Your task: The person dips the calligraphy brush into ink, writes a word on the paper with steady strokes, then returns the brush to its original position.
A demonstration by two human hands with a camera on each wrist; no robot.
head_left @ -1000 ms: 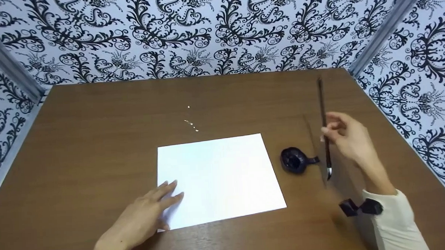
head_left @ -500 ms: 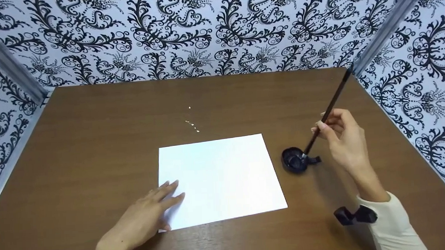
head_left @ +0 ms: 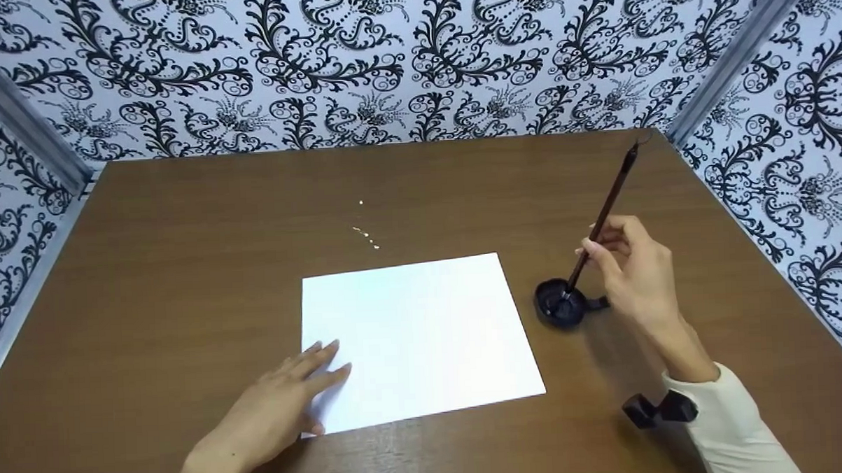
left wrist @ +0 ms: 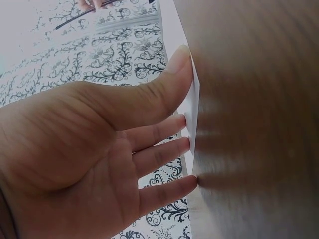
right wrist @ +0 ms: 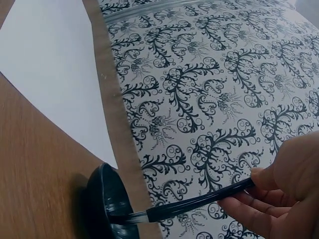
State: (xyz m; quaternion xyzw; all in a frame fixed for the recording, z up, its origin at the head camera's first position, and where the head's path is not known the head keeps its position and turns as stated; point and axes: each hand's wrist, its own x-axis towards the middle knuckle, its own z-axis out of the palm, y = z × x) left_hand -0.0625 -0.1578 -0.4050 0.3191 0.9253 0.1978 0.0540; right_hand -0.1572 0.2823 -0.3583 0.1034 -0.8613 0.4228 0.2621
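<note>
Between thumb and fingers my right hand (head_left: 639, 274) pinches a dark-handled paintbrush (head_left: 610, 202), its upper end leaning up and to the right. In the right wrist view the tip of the brush (right wrist: 199, 201) is down inside a small black dish (right wrist: 107, 199), past a silvery collar. That dish has a short handle pointing right in the head view. My left hand (head_left: 266, 403) rests with spread fingers on the lower left corner of a blank white sheet of paper (head_left: 417, 334). From the left wrist, its thumb and fingertips (left wrist: 179, 59) touch the paper's edge.
The brown wooden table (head_left: 184, 273) carries the paper and dish. A few white specks (head_left: 366, 235) lie beyond the sheet. Black-and-white patterned panels (head_left: 331, 71) stand along the back and sides. A dark device (head_left: 658, 410) sits at the right wrist.
My right hand has brought the brush left and down, from upright beside the dish to tilted with its tip inside. The hand has shifted slightly left since. My left hand stays on the paper.
</note>
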